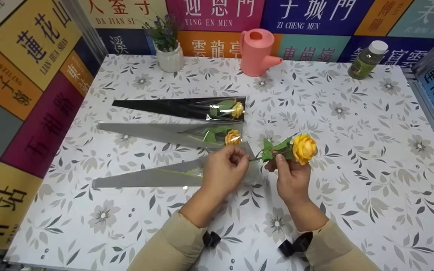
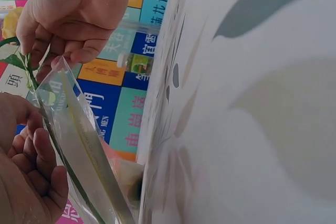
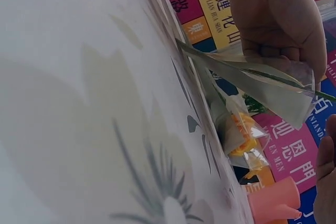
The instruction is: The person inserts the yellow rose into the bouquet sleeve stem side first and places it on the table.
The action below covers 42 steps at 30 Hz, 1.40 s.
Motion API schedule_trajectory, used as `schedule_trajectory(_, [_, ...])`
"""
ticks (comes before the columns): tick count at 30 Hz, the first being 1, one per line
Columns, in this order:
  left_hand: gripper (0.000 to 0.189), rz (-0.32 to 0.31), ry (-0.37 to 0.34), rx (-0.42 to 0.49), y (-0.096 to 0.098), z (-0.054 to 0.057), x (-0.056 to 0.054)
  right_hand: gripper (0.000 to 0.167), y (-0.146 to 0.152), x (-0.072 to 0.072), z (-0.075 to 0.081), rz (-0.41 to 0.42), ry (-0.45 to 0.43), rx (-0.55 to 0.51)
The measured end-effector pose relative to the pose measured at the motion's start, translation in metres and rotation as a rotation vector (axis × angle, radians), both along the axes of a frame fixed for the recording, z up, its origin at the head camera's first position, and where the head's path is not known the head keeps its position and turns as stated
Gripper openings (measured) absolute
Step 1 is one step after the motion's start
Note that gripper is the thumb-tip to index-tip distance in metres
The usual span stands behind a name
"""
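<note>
My right hand [image 1: 292,178] holds a yellow rose [image 1: 304,148] by its leafy stem, just below the bloom. The stem [image 2: 63,153] runs down into a grey and clear plastic flower sleeve [image 1: 138,177], as the left wrist view shows. At the wide mouth of that sleeve, my left hand [image 1: 226,165] pinches its edge with thumb and fingers, close to the stem. The sleeve's narrow end points left. In the right wrist view the raised sleeve [image 3: 262,85] slants past the left hand [image 3: 283,14], with the stem poking out of its mouth.
Behind the hands lie two wrapped roses, one in a grey sleeve [image 1: 145,131] and one in a black sleeve [image 1: 156,106]. Along the back stand a potted plant [image 1: 170,56], a pink watering can [image 1: 258,54] and a white-capped bottle [image 1: 365,62]. Printed panels [image 1: 217,15] border the floral-patterned table [image 1: 371,195].
</note>
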<state>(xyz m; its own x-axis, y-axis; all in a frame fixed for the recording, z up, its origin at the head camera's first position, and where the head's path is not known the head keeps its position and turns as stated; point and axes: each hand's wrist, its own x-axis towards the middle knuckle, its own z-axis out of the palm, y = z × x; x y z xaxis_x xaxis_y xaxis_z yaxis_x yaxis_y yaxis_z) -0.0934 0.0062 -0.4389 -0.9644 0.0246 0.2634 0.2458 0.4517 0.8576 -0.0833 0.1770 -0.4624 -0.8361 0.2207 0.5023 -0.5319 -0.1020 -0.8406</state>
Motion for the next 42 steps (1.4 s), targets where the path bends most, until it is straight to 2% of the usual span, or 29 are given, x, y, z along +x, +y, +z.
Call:
schedule_trajectory(4, [0.007, -0.001, 0.013, -0.004, 0.000, 0.000, 0.000, 0.006, 0.000, 0.000, 0.002, -0.052, -0.010, -0.062])
schedule_trajectory(7, [0.006, -0.008, 0.006, 0.000, 0.001, 0.000, -0.001, 0.012, 0.000, -0.002, 0.004, -0.078, -0.039, -0.112])
schedule_trajectory(11, [0.007, -0.012, 0.005, 0.014, 0.001, 0.000, 0.000, 0.040, -0.002, -0.004, 0.005, -0.110, -0.048, -0.178])
schedule_trajectory(14, [0.007, -0.013, 0.004, 0.023, 0.001, 0.000, 0.000, 0.070, -0.003, -0.005, 0.005, -0.116, -0.022, -0.224])
schedule_trajectory(18, [0.008, -0.010, -0.006, 0.021, 0.001, 0.000, -0.001, 0.090, -0.003, -0.005, 0.004, -0.128, 0.024, -0.191])
schedule_trajectory(22, [0.007, -0.019, -0.016, 0.024, 0.000, 0.000, -0.001, 0.085, -0.003, -0.006, 0.002, -0.122, 0.095, -0.117])
schedule_trajectory(27, [0.007, -0.026, -0.010, 0.042, 0.000, -0.001, -0.001, 0.068, -0.001, -0.007, 0.001, -0.084, 0.146, -0.099])
schedule_trajectory(35, [0.007, 0.021, 0.017, 0.010, 0.000, -0.001, -0.001, 0.046, 0.008, -0.006, 0.005, -0.199, 0.130, 0.071])
schedule_trajectory(42, [0.007, 0.018, 0.006, 0.009, -0.001, 0.000, -0.001, 0.036, 0.007, -0.007, 0.009, -0.235, 0.154, 0.077])
